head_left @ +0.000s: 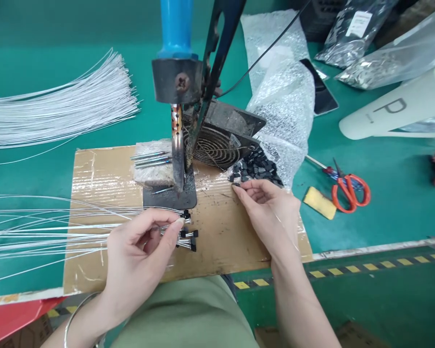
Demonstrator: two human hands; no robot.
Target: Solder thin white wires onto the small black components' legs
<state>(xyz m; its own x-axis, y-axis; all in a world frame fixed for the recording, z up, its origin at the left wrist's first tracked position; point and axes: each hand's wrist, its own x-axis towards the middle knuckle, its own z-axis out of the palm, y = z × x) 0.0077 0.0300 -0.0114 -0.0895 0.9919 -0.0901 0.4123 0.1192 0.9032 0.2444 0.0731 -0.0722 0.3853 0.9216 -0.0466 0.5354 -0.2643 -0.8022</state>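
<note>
My left hand (143, 251) is closed, with thumb and forefinger pinched at the end of a thin white wire beside its black connector (186, 214). Several other white wires (90, 237) lie under and around this hand, with small black connectors (193, 241) on their ends. My right hand (266, 212) pinches a small black plastic piece (235, 184) between thumb and fingertip. It is at the near edge of a pile of similar black pieces (259, 164). Above and between the hands, a blue-handled soldering iron (177, 145) points down from a black stand, over a dark plate (170, 198).
Cardboard (224, 237) covers the work spot. Behind it stands a fan with a wire guard (215, 145). A wire bundle (65, 106) lies at the left. On the right are bubble wrap (279, 96), a yellow sponge (319, 203), orange-handled scissors (350, 193) and a phone-like black slab (321, 89).
</note>
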